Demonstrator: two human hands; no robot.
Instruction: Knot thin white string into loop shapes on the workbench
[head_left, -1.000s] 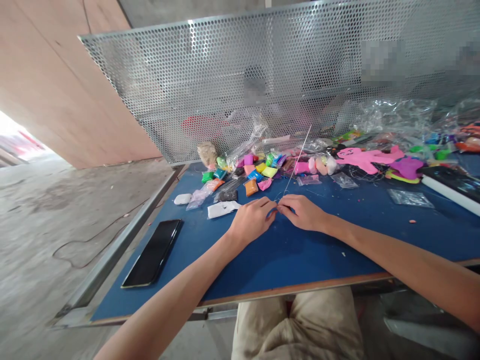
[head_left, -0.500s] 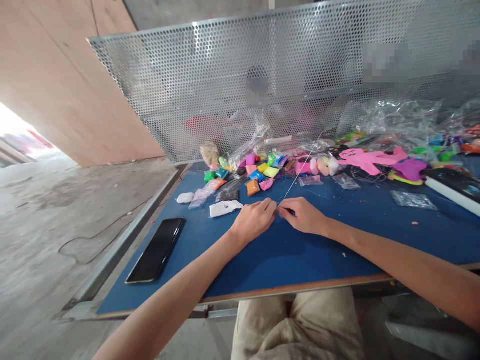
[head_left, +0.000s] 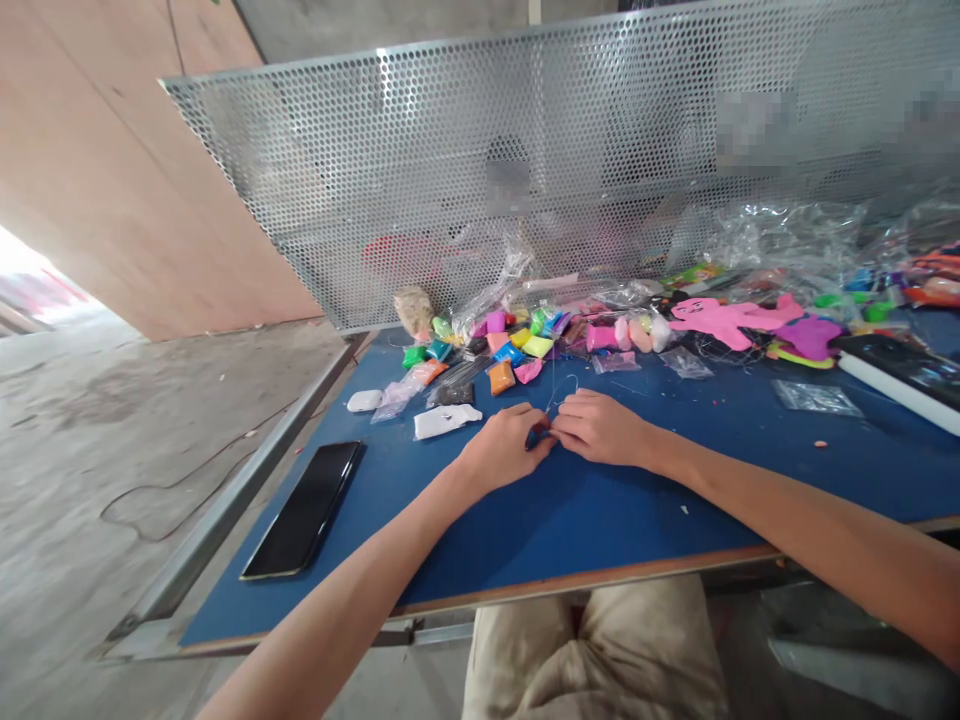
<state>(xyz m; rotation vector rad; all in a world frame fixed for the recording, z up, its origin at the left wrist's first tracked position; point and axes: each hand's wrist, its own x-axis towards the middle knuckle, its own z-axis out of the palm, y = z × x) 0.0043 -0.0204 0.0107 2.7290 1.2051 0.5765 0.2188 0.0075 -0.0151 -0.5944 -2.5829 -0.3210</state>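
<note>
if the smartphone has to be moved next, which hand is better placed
Left, probably: the smartphone lies to the left of the left hand, while the right hand would likely have to cross the left arm.

Head camera: looks from head height above beige trousers point(head_left: 592, 650), at the near edge of the blue tabletop point(head_left: 615, 510).
Facing: forward and steeply down across the tabletop.
Nearness: lap and forearms close at the bottom; bare left hand point(head_left: 506, 447) and bare right hand point(head_left: 604, 428) within arm's reach, near mid-view.
Far limit: silver perforated metal panel point(head_left: 450, 150) beyond the tabletop.
Left side: grey concrete floor point(head_left: 75, 420), wide in view.
</note>
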